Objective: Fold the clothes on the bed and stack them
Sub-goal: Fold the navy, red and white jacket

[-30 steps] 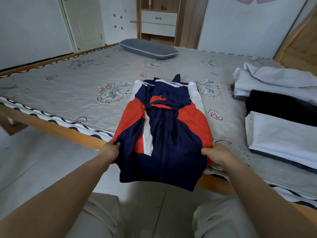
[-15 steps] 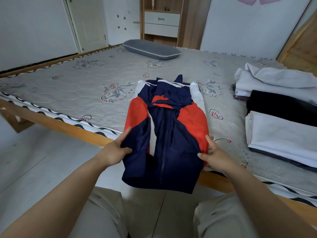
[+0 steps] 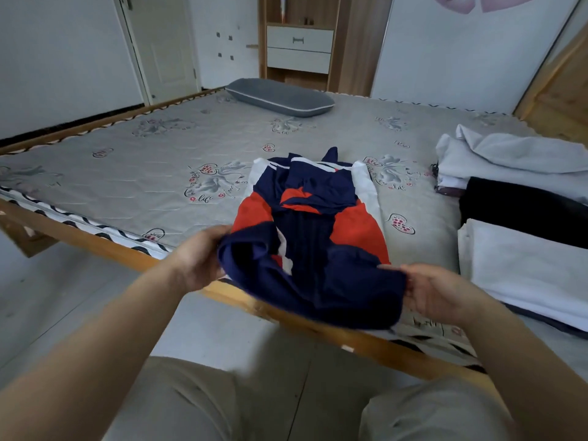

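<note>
A navy, red and white jacket (image 3: pixel 315 224) lies on the near edge of the bed (image 3: pixel 159 173), its collar pointing away from me. Its navy bottom hem is lifted off the bed edge. My left hand (image 3: pixel 197 259) holds the hem's left corner and my right hand (image 3: pixel 436 291) holds its right corner, fingers under the cloth. Folded clothes sit at the right: a white piece (image 3: pixel 525 268) nearest, a black piece (image 3: pixel 521 208) behind it, and a pale grey-white pile (image 3: pixel 509 157) farthest.
A grey pillow (image 3: pixel 280 97) lies at the far side of the mattress. The wooden bed frame (image 3: pixel 95 240) runs across in front of my knees. A wooden cabinet with white drawers (image 3: pixel 299 46) and a door (image 3: pixel 162 43) stand behind the bed.
Both hands took hold of the jacket's hanging bottom hem at its sides and raised it up toward the bed. The hem no longer hangs below the frame.
</note>
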